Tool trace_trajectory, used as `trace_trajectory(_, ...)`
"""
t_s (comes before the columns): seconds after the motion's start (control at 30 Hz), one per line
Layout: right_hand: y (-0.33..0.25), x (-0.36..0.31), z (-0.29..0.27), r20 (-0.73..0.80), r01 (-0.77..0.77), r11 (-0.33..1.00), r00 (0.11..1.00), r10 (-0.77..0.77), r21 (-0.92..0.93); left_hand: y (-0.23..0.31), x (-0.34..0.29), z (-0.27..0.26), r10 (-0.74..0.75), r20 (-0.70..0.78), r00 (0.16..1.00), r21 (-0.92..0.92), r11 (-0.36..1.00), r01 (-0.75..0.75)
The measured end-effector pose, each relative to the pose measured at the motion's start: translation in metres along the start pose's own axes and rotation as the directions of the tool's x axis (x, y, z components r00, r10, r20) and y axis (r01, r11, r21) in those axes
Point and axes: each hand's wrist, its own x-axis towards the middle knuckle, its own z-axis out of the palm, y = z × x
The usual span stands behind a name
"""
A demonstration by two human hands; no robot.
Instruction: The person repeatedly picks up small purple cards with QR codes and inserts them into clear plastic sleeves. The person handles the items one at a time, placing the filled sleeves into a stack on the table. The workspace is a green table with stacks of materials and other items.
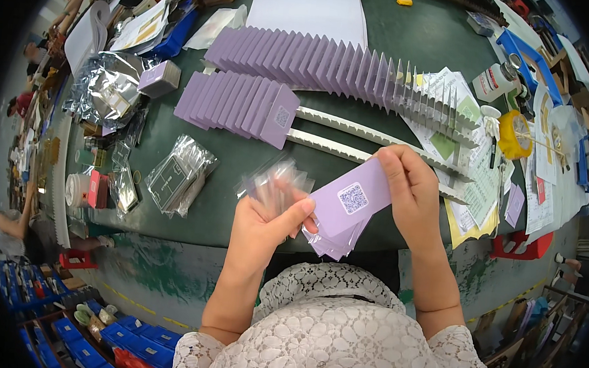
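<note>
A purple card (336, 217) with a square code printed on it is stretched between my hands in front of my chest. My right hand (412, 191) pinches its right end between thumb and fingers. My left hand (258, 222) is closed, its thumb at the card's left edge, with a bunch of clear plastic sleeves (271, 182) in its fingers. More purple cards (334, 246) fan out just under the top one; how they are held is partly hidden. Beyond my hands, purple cards (235, 106) stand tilted in a row along notched metal strips (351, 133). Behind them runs a longer row of purple cards (295, 56).
On the green table (227, 180), a pile of clear packets (182, 174) lies to the left. A stack of cards (159, 78) and silvery plastic bags (104, 91) are farther left. Papers (489, 202), a yellow tape roll (515, 135) and a white bottle (495, 81) occupy the right.
</note>
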Motion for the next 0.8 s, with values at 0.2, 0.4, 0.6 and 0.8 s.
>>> trace_trajectory(0.2, 0.007, 0.004, -0.013, -0.114, 0.044, 0.994, 0.993, -0.032, 0.099, -0.004, 0.003, -0.007, -0.038, 0.037, 0.999, -0.086, 0.995, 0.041)
trace_trajectory(0.4, 0.004, -0.012, -0.007, 0.049, -0.021, 0.943, 0.999, 0.004, 0.332, -0.007, 0.005, -0.001, -0.018, 0.009, 1.0, -0.102, 0.995, 0.018)
trace_trajectory(0.6, 0.007, -0.032, 0.035, 0.092, -0.358, 0.717, 0.919, 0.383, 0.597, -0.013, 0.0, 0.019, 0.004, -0.093, 0.996, -0.085, 0.996, -0.012)
trace_trajectory(0.8, 0.011, -0.046, 0.027, 0.403, -0.395, 0.801, 0.89, 0.213, 0.45, -0.006, 0.003, 0.003, 0.0, -0.11, 0.994, -0.145, 0.989, -0.016)
